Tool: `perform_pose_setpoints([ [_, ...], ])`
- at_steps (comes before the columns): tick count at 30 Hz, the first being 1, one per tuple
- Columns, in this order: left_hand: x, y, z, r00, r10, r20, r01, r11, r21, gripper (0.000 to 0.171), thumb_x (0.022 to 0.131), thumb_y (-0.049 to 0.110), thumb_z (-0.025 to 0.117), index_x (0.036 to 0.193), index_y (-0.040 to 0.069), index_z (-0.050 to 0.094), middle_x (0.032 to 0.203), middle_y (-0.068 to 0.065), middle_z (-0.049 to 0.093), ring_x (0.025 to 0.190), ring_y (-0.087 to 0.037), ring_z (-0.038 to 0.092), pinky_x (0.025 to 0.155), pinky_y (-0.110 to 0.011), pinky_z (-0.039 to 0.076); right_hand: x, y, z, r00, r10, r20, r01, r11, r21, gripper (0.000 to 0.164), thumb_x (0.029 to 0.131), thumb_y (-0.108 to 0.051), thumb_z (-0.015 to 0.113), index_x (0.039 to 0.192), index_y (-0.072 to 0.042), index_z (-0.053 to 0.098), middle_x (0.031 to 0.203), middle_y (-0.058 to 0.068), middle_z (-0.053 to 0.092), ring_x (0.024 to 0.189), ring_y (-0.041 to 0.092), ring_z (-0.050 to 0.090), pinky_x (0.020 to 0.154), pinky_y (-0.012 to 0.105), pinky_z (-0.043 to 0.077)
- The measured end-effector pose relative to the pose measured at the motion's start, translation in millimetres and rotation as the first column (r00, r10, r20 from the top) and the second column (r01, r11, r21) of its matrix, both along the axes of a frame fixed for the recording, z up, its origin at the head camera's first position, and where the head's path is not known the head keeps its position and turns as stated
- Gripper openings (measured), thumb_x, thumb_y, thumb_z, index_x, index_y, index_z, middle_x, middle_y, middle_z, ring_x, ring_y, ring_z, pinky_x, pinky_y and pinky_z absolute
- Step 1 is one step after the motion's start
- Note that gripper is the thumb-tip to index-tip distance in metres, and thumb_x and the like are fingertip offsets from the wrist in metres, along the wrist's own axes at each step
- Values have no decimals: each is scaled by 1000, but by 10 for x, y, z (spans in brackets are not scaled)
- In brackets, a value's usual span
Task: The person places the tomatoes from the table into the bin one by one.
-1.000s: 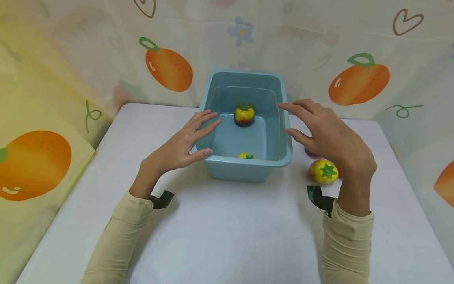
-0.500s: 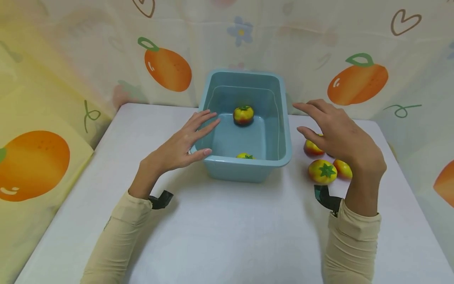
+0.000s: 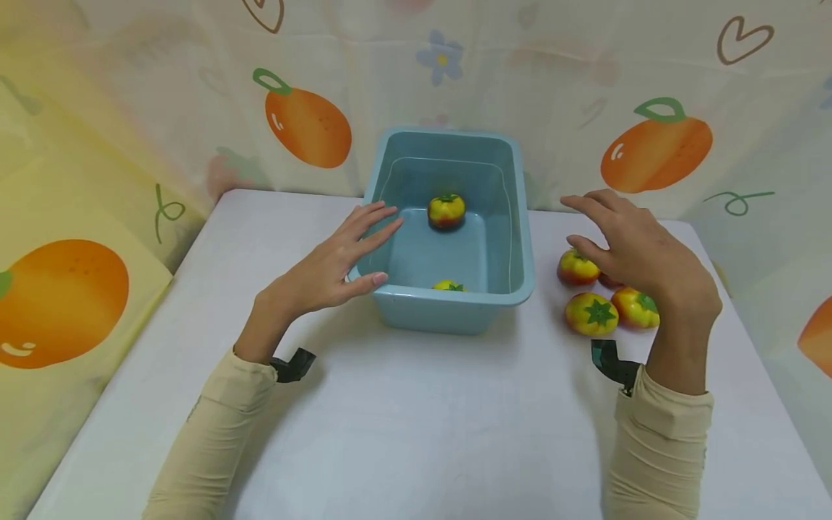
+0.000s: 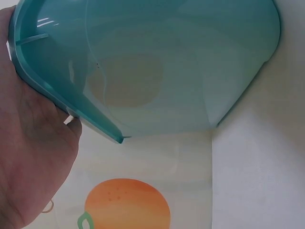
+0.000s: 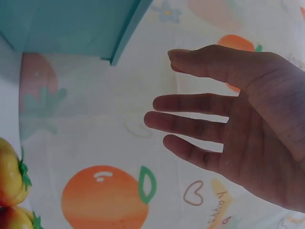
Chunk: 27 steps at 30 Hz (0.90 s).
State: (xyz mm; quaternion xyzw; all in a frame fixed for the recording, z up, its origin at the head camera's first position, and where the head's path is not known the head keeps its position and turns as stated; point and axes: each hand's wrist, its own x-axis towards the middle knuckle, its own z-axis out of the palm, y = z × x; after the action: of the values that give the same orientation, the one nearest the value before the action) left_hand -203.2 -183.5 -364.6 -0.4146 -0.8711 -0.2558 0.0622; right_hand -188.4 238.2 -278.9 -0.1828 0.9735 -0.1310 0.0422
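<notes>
My left hand [image 3: 325, 271] rests on the left front rim of a light blue plastic tub [image 3: 448, 297], its fingers extended over the inside. In the left wrist view the palm [image 4: 33, 138] lies against the rim. One yellow-and-red fruit with a green leafy top [image 3: 446, 211] sits in the tub toward the back. Another fruit [image 3: 450, 286] shows only its top behind the front wall. My right hand [image 3: 640, 249] hovers right of the tub, fingers apart from the thumb, holding nothing. Below it lie several similar fruits, including one with a green star-shaped top [image 3: 591, 314].
A white-covered table [image 3: 416, 419] carries the tub and fruits. Behind it hangs a cloth [image 3: 559, 87] printed with oranges, hearts and flowers. A yellowish cloth side [image 3: 65, 180] stands at the left. Each wrist has a black bracket, like the right one [image 3: 614, 366].
My right hand has moved right, away from the tub's right rim, uncovering more of the fruits on the table. My left hand stays at the rim.
</notes>
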Motion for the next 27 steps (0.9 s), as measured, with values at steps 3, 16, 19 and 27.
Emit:
perform_pose_setpoints([
  [3,-6,2,-1,1000,-2,-4,2,1000,2,79,105,63,39,165,12,31,173,-13,27,165,-32,14,136,-55,6,-47,47,-41,999,-16,32,16,1000,19,61,106,-29,59,162,-17,37,159,20,42,135,45,49,107,70,48],
  [16,-15,-6,-3,1000,0,-10,0,1000,-5,83,105,67,36,165,11,30,174,-13,26,165,-33,13,136,-55,5,-284,177,-275,989,-34,147,29,999,34,62,107,-29,58,163,-14,35,162,22,37,148,47,36,117,74,35],
  [19,-13,-11,-6,1000,1,-7,-1,1000,-7,83,104,68,36,165,11,31,174,-13,26,165,-33,14,136,-56,6,-330,199,-364,977,-61,203,59,998,17,65,106,-30,59,163,-15,34,164,21,34,149,45,34,117,73,35],
  [27,-8,-9,-6,1000,-2,0,2,1000,-1,82,104,66,37,165,12,30,173,-14,26,165,-33,14,136,-55,6,-427,264,-578,947,-112,301,97,993,63,68,102,-20,63,162,-10,34,161,25,35,143,49,37,112,76,38],
])
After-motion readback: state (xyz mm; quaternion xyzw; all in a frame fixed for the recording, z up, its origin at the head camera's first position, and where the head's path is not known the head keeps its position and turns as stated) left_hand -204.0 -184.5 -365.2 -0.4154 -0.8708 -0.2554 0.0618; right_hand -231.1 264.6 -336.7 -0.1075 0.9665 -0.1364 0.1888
